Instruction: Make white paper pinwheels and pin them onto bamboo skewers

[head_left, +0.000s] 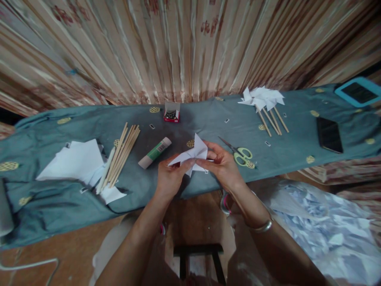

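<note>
A white paper pinwheel (200, 150) is held between both hands over the front of the cloth-covered table. My left hand (171, 174) grips its left side, thumb pressed near the centre. From the right, my right hand (223, 165) pinches it, with the thumb also at the middle. Whether a pin sits under the thumbs I cannot tell. A glue stick (155, 153) with a green label lies just left of my left hand. Scissors (239, 154) with yellow-green handles rest right of my right hand. Behind stands an open red box (172, 114) of small dark metal pieces.
At left lie white paper sheets (74, 163) and several wooden sticks (123, 155). Finished pinwheels on sticks (263, 99) lie at the back right. Farther right are a black phone (329, 135) and a blue-framed tablet (358, 92). A bag of paper pieces (321, 226) is below.
</note>
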Action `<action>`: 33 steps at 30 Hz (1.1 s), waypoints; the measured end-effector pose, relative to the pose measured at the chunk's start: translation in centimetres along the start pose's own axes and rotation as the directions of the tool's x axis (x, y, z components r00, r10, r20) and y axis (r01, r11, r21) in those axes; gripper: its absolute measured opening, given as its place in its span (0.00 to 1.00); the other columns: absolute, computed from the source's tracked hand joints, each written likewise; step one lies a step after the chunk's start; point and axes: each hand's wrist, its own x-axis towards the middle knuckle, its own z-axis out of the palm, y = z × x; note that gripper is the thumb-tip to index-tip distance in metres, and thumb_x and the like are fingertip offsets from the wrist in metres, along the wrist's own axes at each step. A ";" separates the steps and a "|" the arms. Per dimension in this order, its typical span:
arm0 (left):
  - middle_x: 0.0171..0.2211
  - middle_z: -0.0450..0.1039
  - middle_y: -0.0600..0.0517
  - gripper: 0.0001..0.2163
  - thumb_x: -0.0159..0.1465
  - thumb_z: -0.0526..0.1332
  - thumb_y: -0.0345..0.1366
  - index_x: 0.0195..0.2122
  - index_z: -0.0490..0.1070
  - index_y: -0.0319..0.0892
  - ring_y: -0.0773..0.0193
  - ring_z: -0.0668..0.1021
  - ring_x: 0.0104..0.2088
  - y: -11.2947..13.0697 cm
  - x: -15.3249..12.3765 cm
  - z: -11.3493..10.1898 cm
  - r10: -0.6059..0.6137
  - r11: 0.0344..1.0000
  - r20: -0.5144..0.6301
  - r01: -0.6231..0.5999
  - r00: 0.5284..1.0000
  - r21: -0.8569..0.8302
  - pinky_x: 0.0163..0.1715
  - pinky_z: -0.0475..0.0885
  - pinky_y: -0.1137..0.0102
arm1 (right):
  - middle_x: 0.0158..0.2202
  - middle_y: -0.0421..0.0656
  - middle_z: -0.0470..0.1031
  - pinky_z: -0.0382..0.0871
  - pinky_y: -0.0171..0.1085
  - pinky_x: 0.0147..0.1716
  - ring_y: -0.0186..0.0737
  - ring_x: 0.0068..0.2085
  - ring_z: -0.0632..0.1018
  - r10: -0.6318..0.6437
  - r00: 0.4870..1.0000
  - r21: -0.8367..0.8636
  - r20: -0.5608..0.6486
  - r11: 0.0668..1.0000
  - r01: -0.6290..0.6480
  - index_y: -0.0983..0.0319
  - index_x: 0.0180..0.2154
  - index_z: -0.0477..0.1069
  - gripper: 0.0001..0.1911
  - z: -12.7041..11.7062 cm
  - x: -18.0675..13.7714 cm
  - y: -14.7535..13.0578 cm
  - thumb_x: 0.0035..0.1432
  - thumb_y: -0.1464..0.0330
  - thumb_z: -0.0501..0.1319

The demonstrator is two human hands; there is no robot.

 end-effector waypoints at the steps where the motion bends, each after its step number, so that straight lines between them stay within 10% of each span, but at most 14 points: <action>1: 0.27 0.78 0.52 0.10 0.48 0.73 0.41 0.29 0.80 0.41 0.63 0.75 0.29 0.1 0.0 0.0 0.005 1.000 0.004 -0.005 1.000 0.010 0.33 0.70 0.69 | 0.30 0.35 0.82 0.75 0.36 0.34 0.36 0.29 0.80 0.005 1.000 0.002 0.002 1.000 -0.005 0.56 0.46 0.70 0.31 0.0 0.0 0.0 0.39 0.66 0.76; 33: 0.26 0.78 0.53 0.06 0.48 0.69 0.35 0.28 0.81 0.43 0.65 0.74 0.27 -0.1 0.3 -0.2 0.066 0.995 0.027 -0.068 0.997 0.069 0.30 0.67 0.72 | 0.30 0.35 0.82 0.75 0.39 0.36 0.37 0.29 0.81 -0.003 0.999 0.012 -0.038 1.000 0.003 0.57 0.39 0.73 0.26 0.4 0.1 0.2 0.35 0.66 0.77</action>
